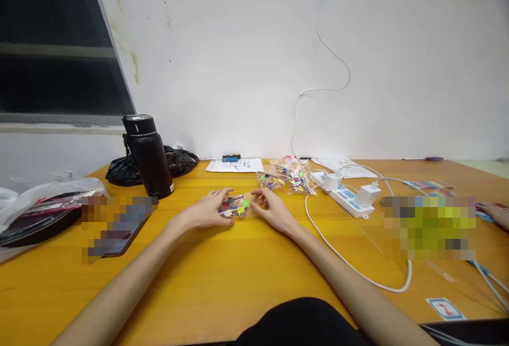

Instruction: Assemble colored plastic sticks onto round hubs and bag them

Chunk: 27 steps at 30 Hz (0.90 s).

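A small clear plastic bag [238, 206] of colourful little pieces, some green, blue and white, lies on the table between my two hands. At its left edge is my left hand [207, 209], thumb and fingers spread apart around that side. My right hand [275, 211] is at the right edge, its fingers bent and parted from the thumb. Both hands seem to touch the bag's edges, though I cannot tell how firmly. Just behind my right hand lie more clear bags [296, 176] of similar coloured pieces.
A black bottle [149, 160] stands at left, near a phone [125, 232] and a white plastic bag [51, 189]. On the right are a power strip [350, 202] with chargers and a looping white cable [358, 278]. Another person's hand [497, 213] shows at the right edge.
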{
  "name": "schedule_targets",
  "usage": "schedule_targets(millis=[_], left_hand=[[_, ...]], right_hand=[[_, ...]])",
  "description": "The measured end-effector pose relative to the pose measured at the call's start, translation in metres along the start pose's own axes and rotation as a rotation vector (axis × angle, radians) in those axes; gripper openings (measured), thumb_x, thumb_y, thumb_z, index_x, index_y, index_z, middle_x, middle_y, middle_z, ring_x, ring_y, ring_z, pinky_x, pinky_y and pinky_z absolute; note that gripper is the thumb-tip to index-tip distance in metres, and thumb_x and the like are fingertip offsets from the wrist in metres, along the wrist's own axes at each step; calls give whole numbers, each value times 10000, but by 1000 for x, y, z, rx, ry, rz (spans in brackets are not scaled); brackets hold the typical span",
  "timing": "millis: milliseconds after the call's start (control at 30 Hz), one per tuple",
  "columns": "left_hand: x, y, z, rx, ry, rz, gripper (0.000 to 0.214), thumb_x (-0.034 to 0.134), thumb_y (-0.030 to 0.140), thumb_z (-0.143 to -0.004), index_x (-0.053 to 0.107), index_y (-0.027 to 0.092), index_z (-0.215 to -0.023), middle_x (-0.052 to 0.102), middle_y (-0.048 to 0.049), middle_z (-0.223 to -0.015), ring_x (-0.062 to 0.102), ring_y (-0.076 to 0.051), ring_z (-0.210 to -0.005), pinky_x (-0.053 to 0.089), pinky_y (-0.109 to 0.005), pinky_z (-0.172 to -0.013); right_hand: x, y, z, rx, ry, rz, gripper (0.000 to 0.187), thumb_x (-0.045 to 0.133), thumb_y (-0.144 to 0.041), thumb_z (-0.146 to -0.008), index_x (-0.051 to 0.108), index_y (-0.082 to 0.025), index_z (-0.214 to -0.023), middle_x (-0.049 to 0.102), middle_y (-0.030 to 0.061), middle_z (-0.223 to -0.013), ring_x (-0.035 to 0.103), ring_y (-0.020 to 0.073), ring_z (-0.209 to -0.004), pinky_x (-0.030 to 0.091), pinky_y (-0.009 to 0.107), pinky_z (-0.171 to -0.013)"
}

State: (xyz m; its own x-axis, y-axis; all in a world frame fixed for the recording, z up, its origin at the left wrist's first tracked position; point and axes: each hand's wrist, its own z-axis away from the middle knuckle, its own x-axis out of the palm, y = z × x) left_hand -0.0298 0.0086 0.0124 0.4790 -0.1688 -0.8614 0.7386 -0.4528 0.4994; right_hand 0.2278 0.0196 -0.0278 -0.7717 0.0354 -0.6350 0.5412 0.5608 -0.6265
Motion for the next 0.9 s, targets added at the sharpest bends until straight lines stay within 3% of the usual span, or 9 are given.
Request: schedule_targets(millis=[133, 267, 400, 600, 733, 900], left_hand=[[14, -9, 1, 34, 116, 32, 731, 692, 475, -778, 473, 243, -1436, 592, -153, -1358, 567, -368, -1246, 448, -488, -1039], [18, -17, 3, 91, 250, 31, 682, 696, 409, -790, 480, 237, -1413, 592, -126, -1374, 544, -342, -1278, 432, -472, -1065], [17, -15, 4, 130, 342, -48, 631, 675, 330, -809, 476, 237, -1402, 594, -109, -1363, 539, -326, -1260, 433, -480, -1058], [15, -4, 6, 219, 425, -35, 645, 672, 235, -812, 446, 258, -1416, 566, -78, -1392, 499, -283, -1286, 436, -452, -1076], [12, -2, 7, 286, 453, 13, 636, 669, 206, -831, 441, 270, -1422, 559, -81, -1382, 481, -279, -1299, 445, -451, -1076], [9, 1, 9, 361, 436, 4, 674, 675, 189, -851, 405, 295, -1459, 546, -81, -1387, 465, -275, -1311, 449, -454, -1076]], right_hand=[[2, 4, 0, 2, 12, 13, 341, 640, -271, -869, 578, -182, -1191, 645, 54, -1039, 589, 160, -813, 489, 312, -792], [3, 7, 0, 5, 31, -26, 384, 586, -165, -845, 561, -177, -1228, 633, 54, -1030, 587, 136, -759, 495, 290, -751], [1, -1, -1, 28, 78, -58, 287, 569, -248, -915, 582, -188, -1195, 639, 41, -967, 600, 148, -780, 487, 284, -725], [-6, -12, -3, -5, 160, -60, 127, 579, -285, -945, 641, -193, -1008, 645, 36, -924, 592, 165, -805, 467, 290, -728], [-11, -13, -4, -68, 204, -37, 163, 561, -278, -972, 709, -209, -973, 637, 51, -957, 594, 178, -840, 474, 307, -762], [-15, -14, -4, -244, 268, 82, 130, 628, -280, -960, 749, -231, -967, 679, 70, -996, 605, 233, -986, 478, 397, -918]])
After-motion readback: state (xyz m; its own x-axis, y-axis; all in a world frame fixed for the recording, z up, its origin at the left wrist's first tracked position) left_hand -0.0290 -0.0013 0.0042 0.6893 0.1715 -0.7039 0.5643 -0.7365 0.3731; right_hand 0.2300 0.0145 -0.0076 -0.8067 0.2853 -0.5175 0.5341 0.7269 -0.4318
